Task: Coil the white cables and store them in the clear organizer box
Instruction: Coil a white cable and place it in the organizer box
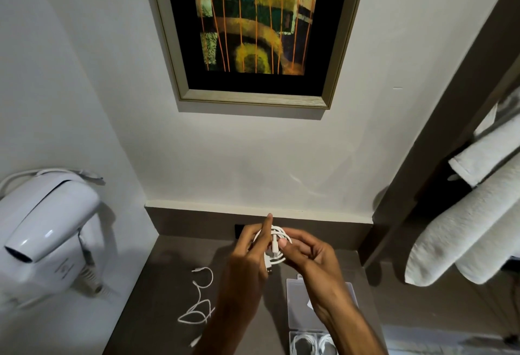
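I hold a coiled white cable (277, 248) up above the grey counter (157, 284) with both hands. My left hand (249, 253) pinches the coil's left side, its index finger pointing up. My right hand (306, 252) grips the right side, thumb pressed on a plug end that hangs down the coil's middle. A loose, tangled white cable (198, 302) lies on the counter to the left. The clear organizer box (295, 307) sits open at the lower right, partly under my right forearm. Coiled white cables (302, 343) lie in its near compartments.
A white wall-mounted hair dryer (47, 231) hangs at the left. Rolled white towels (472, 228) rest on a dark shelf at the right. A framed picture (253, 31) hangs on the wall above the counter. A dark socket plate (240, 231) sits behind my hands.
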A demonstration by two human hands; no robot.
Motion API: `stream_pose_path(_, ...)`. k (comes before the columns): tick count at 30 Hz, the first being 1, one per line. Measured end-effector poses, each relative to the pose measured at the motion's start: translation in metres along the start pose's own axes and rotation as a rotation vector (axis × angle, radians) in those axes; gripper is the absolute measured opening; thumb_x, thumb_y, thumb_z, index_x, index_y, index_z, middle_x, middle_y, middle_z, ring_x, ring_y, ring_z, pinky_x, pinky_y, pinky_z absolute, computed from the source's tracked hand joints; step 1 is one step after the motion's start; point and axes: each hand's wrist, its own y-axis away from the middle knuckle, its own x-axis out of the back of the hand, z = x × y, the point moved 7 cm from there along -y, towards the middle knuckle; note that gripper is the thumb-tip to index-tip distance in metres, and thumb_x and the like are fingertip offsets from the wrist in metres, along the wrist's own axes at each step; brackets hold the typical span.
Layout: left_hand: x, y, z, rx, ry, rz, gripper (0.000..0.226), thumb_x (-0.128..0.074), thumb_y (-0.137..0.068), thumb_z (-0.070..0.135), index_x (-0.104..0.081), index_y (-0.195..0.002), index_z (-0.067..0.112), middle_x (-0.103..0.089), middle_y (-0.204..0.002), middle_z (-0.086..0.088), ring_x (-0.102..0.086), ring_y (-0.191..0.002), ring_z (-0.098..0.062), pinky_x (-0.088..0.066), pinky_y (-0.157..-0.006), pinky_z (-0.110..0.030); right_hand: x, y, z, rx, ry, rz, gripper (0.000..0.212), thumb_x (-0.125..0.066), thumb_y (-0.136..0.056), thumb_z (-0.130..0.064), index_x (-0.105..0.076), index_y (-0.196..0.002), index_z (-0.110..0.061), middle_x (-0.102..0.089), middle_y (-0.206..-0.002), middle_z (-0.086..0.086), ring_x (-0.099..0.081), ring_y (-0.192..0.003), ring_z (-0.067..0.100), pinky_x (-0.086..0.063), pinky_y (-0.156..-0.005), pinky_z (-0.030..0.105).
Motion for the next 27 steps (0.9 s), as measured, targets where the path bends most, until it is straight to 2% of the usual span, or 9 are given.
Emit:
stream_pose_path(6,0.004,-0.006,-0.009,0.059,0.004,-0.005,0.041,-0.041,-0.097,0.017,-0.071,-0.124,0.009,-0.071,-0.112,-0.003,-0.066,-0.093,-0.001,-0.039,-0.087,0.007,-0.001,-0.003,0.002,0.016,0.076,-0.02,0.028,-0.08,-0.085,-0.027,-0.082,-0.11,-0.013,-0.085,-0.101,0.018,-0.082,-0.096,0.028,-0.062,-0.091,0.037)
stream_pose_path(9,0.004,-0.01,-0.009,0.047,0.011,-0.013,0.029,-0.047,-0.099,0.014,-0.074,-0.108,0.013,-0.074,-0.1,-0.003,-0.07,-0.085,-0.011,-0.046,-0.079,-0.004,0.005,-0.003,-0.001,0.073,0.166,0.029,0.018,-0.078,-0.092,-0.017,-0.083,-0.11,-0.015,-0.087,-0.099,0.011,-0.083,-0.096,0.025,-0.067,-0.083,0.03)
stream_pose_path(12,0.001,-0.013,-0.009,0.039,0.023,-0.017,0.028,-0.049,-0.098,0.017,-0.076,-0.103,0.013,-0.075,-0.096,-0.003,-0.071,-0.082,-0.014,-0.052,-0.075,-0.017,0.011,-0.003,0.001,0.118,0.223,0.092,0.022,-0.076,-0.094,-0.004,-0.083,-0.114,-0.012,-0.088,-0.098,0.007,-0.084,-0.093,0.023,-0.068,-0.077,0.026)
stream_pose_path(16,-0.012,-0.009,-0.016,0.11,0.057,-0.025,0.043,-0.038,-0.097,0.024,-0.075,-0.115,0.011,-0.079,-0.104,-0.005,-0.075,-0.089,-0.017,-0.055,-0.084,-0.018,0.02,-0.002,0.006,0.148,0.284,0.167,0.024,-0.078,-0.093,-0.002,-0.084,-0.114,-0.01,-0.088,-0.102,0.001,-0.084,-0.095,0.013,-0.064,-0.078,0.017)
stream_pose_path(19,-0.029,0.001,-0.03,0.21,0.069,-0.043,0.04,-0.041,-0.1,0.019,-0.067,-0.131,0.017,-0.081,-0.102,-0.006,-0.076,-0.083,-0.018,-0.063,-0.079,-0.027,0.033,-0.001,0.014,0.124,0.371,0.185,0.024,-0.082,-0.091,-0.009,-0.085,-0.114,-0.016,-0.087,-0.105,-0.006,-0.082,-0.099,0.004,-0.063,-0.084,0.013)
stream_pose_path(21,-0.046,0.01,-0.039,0.266,0.119,-0.114,0.04,-0.041,-0.102,0.025,-0.063,-0.134,0.026,-0.081,-0.103,-0.003,-0.074,-0.078,-0.01,-0.064,-0.074,-0.032,0.047,0.001,0.025,0.093,0.414,0.2,0.023,-0.083,-0.09,-0.013,-0.086,-0.112,-0.019,-0.087,-0.103,-0.009,-0.082,-0.098,0.003,-0.064,-0.085,0.015)
stream_pose_path(23,-0.069,0.026,-0.047,0.337,0.23,-0.211,0.038,-0.041,-0.102,0.037,-0.062,-0.133,0.028,-0.078,-0.116,0.004,-0.072,-0.085,-0.002,-0.064,-0.079,-0.034,0.07,0.007,0.042,0.066,0.45,0.268,0.02,-0.084,-0.09,-0.013,-0.087,-0.108,-0.02,-0.088,-0.099,-0.008,-0.082,-0.094,0.006,-0.065,-0.083,0.019)
stream_pose_path(25,-0.09,0.05,-0.063,0.484,0.333,-0.243,0.036,-0.051,-0.102,0.035,-0.063,-0.132,0.02,-0.074,-0.126,0.001,-0.071,-0.107,-0.01,-0.06,-0.093,-0.041,0.101,0.015,0.069,0.001,0.459,0.371,0.017,-0.082,-0.091,-0.009,-0.087,-0.106,-0.016,-0.088,-0.097,0.001,-0.083,-0.094,0.018,-0.068,-0.084,0.031)
stream_pose_path(27,-0.112,0.085,-0.08,0.626,0.344,-0.293,0.023,-0.059,-0.102,0.024,-0.068,-0.122,0.017,-0.075,-0.117,-0.005,-0.071,-0.107,-0.018,-0.057,-0.097,-0.045,0.131,0.029,0.103,-0.085,0.483,0.46,0.013,-0.08,-0.092,-0.003,-0.087,-0.101,-0.01,-0.086,-0.097,0.012,-0.082,-0.093,0.03,-0.068,-0.085,0.044)
